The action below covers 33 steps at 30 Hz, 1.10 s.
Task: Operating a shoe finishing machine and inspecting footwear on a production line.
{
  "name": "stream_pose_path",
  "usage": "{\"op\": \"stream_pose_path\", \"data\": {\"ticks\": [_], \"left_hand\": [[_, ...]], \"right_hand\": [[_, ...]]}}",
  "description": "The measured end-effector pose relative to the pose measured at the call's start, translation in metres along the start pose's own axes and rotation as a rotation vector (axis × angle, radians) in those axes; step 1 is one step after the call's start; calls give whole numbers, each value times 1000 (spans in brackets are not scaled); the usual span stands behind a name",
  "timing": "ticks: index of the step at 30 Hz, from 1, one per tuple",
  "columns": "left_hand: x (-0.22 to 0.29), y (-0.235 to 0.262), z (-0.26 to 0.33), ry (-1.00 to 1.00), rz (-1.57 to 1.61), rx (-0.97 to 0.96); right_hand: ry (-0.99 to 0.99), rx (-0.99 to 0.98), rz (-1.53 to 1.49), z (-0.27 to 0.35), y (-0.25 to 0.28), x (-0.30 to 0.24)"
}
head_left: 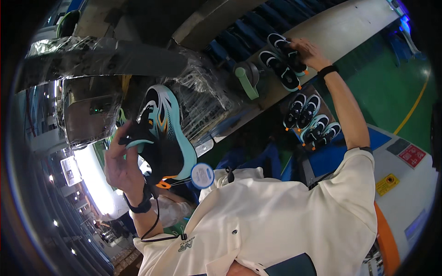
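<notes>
My left hand (pixel 120 166) is raised at the left and grips a black and teal sneaker (pixel 162 131) by its heel end, sole turned toward the camera. A round white and blue tag (pixel 202 175) hangs from it on a string. My right hand (pixel 309 52) reaches out at the upper right and closes on a second black and teal sneaker (pixel 284 47) lying on a pale belt (pixel 354 23). A matching sneaker (pixel 278 70) lies right beside it. There is a dark band on each wrist.
Several more sneakers (pixel 311 123) sit in a row on a lower surface under my right arm. A machine wrapped in clear plastic film (pixel 115 57) fills the upper left, with a green lever (pixel 247 82) beside it. Green floor with a yellow line (pixel 410 110) lies at right.
</notes>
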<state>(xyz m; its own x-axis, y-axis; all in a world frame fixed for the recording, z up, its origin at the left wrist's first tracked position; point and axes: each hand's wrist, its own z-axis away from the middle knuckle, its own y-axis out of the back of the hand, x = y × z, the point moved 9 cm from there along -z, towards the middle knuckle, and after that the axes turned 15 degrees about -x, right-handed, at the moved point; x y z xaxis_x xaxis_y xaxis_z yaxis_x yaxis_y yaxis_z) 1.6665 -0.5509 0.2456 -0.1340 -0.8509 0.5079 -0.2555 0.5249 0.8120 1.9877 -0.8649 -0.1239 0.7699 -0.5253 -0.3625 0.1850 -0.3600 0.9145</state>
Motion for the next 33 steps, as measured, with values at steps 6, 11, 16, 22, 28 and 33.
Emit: {"op": "stream_pose_path", "data": {"ticks": [6, 11, 16, 22, 28, 33], "left_hand": [[-5, -7, 6, 87, 57, 4], [-14, 3, 13, 125, 52, 15], [-6, -1, 5, 161, 2, 39], [-8, -1, 7, 179, 46, 29], [-17, -1, 21, 149, 99, 57], [-16, -4, 13, 101, 86, 34]], "right_hand": [[117, -168, -213, -31, -45, 38], [-48, -541, -440, -78, -31, 34], [-252, -574, -618, -80, -25, 43], [-300, -685, -590, -78, -25, 38], [45, -234, 68, -28, -7, -29], [344, -268, 159, -13, -32, -100]]}}
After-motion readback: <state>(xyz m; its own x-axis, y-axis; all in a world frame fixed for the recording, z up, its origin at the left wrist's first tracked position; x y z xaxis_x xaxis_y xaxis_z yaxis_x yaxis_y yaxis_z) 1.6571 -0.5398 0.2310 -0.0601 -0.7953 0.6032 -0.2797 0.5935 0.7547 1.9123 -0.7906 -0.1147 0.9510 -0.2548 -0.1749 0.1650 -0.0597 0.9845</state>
